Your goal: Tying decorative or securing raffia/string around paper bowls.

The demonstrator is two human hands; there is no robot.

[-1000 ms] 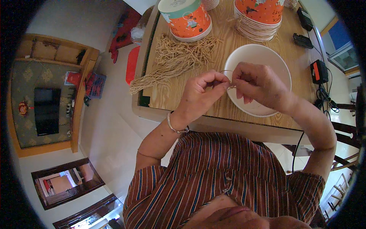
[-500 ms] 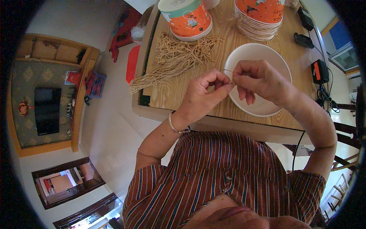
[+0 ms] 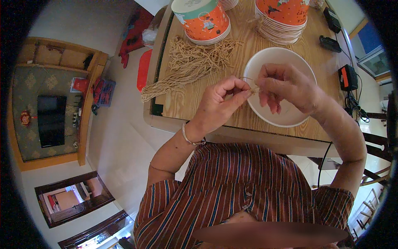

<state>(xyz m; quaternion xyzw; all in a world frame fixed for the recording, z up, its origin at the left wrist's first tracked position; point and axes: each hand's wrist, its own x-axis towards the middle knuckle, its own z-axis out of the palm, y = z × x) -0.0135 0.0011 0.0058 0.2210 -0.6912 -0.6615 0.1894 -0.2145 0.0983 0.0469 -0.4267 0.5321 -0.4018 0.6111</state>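
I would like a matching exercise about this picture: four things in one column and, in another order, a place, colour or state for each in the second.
1. left hand
2. right hand
3. cord bundle
4. bowl

A. tan, lying on the wooden table
B. has a bracelet at its wrist
C. white and round
D. mostly over the bowl's opening

Pairs: 1-B, 2-D, 3-A, 4-C

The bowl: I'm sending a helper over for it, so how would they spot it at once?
Start at the wood table. Near its front edge, below the right hand, sits the round bowl. Unlike the orange tubs farther back, it stands open side up, showing a plain white inside.
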